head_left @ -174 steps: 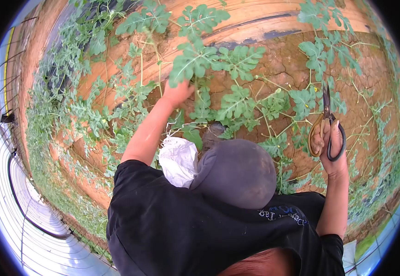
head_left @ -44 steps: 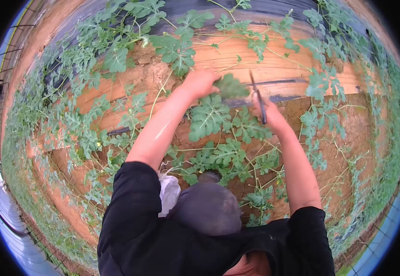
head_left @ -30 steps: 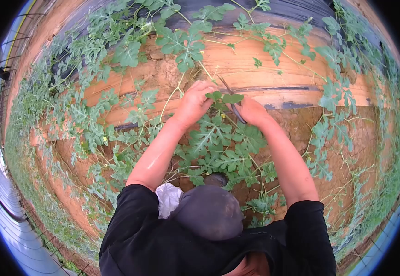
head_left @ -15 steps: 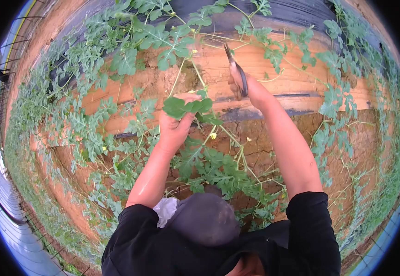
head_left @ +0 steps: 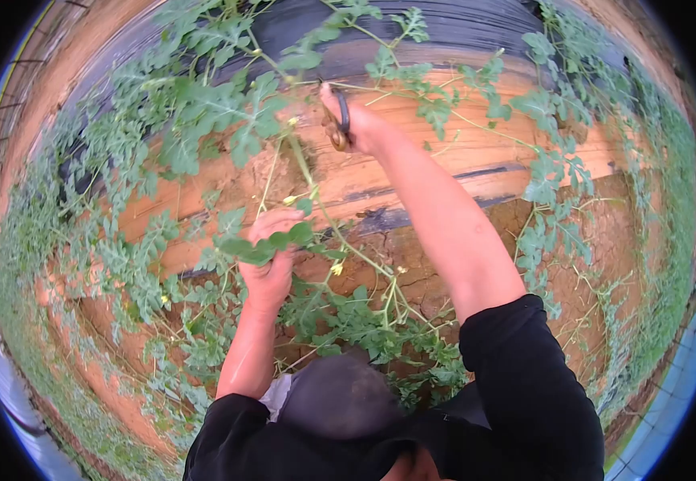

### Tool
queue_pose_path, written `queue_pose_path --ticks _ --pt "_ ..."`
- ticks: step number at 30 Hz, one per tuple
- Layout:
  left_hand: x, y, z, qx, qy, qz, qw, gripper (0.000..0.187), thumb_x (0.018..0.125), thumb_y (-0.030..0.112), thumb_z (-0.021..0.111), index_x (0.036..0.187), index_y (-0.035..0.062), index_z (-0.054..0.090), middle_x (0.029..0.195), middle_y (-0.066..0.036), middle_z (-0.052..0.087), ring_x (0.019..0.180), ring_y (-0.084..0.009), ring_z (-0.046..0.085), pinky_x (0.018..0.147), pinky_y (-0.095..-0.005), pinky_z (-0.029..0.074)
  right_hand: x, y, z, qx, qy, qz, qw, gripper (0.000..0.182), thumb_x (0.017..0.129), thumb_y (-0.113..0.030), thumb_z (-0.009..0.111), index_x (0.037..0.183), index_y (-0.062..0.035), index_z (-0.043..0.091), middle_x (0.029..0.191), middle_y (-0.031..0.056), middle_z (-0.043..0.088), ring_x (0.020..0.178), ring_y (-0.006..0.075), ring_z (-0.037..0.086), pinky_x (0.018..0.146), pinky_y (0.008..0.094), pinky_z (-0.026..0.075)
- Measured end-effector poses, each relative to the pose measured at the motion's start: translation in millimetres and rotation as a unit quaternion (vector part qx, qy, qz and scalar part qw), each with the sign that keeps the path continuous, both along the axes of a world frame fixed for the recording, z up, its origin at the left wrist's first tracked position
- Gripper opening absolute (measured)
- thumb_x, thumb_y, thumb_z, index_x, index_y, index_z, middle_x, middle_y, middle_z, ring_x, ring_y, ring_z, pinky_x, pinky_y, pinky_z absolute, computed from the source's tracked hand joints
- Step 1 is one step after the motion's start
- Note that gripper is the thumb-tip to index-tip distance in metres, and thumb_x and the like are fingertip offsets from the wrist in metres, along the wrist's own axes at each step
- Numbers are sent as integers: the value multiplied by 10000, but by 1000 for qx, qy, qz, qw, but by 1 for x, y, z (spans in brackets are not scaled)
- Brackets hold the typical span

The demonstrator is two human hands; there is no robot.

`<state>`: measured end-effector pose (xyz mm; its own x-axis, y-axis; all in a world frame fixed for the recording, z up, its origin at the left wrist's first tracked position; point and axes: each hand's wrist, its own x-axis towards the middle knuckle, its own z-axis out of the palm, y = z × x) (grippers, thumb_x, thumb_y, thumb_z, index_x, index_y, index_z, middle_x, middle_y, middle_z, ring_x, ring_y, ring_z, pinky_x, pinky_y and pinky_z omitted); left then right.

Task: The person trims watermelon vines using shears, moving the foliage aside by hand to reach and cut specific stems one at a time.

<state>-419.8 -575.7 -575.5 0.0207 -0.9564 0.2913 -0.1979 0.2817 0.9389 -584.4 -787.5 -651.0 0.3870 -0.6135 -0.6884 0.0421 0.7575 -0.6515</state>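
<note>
My right hand (head_left: 361, 133) grips a pair of scissors (head_left: 344, 111) by the dark handle loop. Their blades point away from me, near a vine stem at the top of the plastic-covered bed, and are partly lost among stems and leaves. My left hand (head_left: 266, 272) has its thumb and fingers pinched around a green watermelon leaf (head_left: 260, 251), below and left of the right hand. Beside it a long watermelon vine (head_left: 336, 228) with small yellow flowers (head_left: 336, 268) runs down toward me.
Watermelon foliage (head_left: 195, 112) spreads thickly on the left, with more along the right. Black plastic mulch (head_left: 476, 28), smeared with orange soil, covers the bed. Cracked bare soil (head_left: 476, 240) lies nearer me. A dark rounded thing (head_left: 340, 397) is just in front of my body.
My right hand has moved left and a little farther away with the scissors, to the vine stem. My left hand sits lower and farther left, still on the leaf. The whole view has shifted somewhat.
</note>
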Motion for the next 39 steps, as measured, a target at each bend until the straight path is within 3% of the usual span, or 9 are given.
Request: queue_pose_path --ticks 7,10,12,17,19,22,30,37,39 --pt "10 3 -10 94 80 45 991 143 942 92 584 1039 -9 618 1076 -85 630 968 -149 592 756 -276 501 -44 53 1 -102 24 -23 994 573 866 -668 505 664 -132 489 538 -27 446 429 82 398 409 251 282" --pt "25 -3 -16 191 -117 12 975 194 896 69 631 1073 -10 616 1088 -78 624 984 -162 592 767 -295 507 -75 93 -3 -90 -1 -4 996 572 881 -659 486 681 -124 489 538 -24 437 443 84 396 428 253 295" --pt "26 -19 -9 194 -274 -151 930 448 776 70 730 1194 20 578 1158 -140 600 1015 -270 602 890 -357 486 -97 119 4 -60 25 -1 998 415 956 -531 467 814 -141 456 620 -51 383 515 68 356 472 235 296" --pt "5 -61 48 270 -199 -270 903 561 740 151 763 1241 51 532 1160 -128 590 1045 -253 573 868 -357 476 -131 174 -11 -25 70 -126 989 488 925 -586 474 841 -107 514 636 -37 431 546 71 398 492 234 313" --pt "-8 -94 57 91 -305 -266 910 437 788 181 724 1171 38 569 1078 -124 612 956 -251 597 828 -351 485 -145 193 -9 -26 73 -152 985 574 891 -640 494 859 -71 562 625 -24 461 559 77 438 505 235 339" --pt "-65 -159 37 111 -200 -168 959 273 845 198 667 1046 22 609 938 -106 624 828 -229 602 778 -345 486 -159 214 9 3 111 -178 978 554 905 -626 480 891 -77 552 688 -11 498 581 74 458 518 237 362" --pt "-139 -225 -159 8 -406 12 914 344 804 243 693 1052 32 582 1042 -177 604 939 -357 602 795 -462 481 -172 257 23 -13 96 -248 964 582 907 -635 465 902 -61 559 721 3 508 611 80 458 560 249 374" --pt "-146 -193 -130 59 -431 -34 900 225 821 216 673 935 32 611 956 -169 637 871 -358 620 751 -453 489 -197 284 30 20 73 -268 961 513 953 -582 417 877 -82 504 640 -26 432 558 85 413 524 242 341" --pt "-141 -188 -115 37 -259 2 965 175 860 190 659 891 21 623 789 -86 637 700 -226 602 644 -356 471 -205 289 22 9 66 -273 960 546 936 -603 432 880 -66 515 624 -24 440 545 91 420 521 247 354"
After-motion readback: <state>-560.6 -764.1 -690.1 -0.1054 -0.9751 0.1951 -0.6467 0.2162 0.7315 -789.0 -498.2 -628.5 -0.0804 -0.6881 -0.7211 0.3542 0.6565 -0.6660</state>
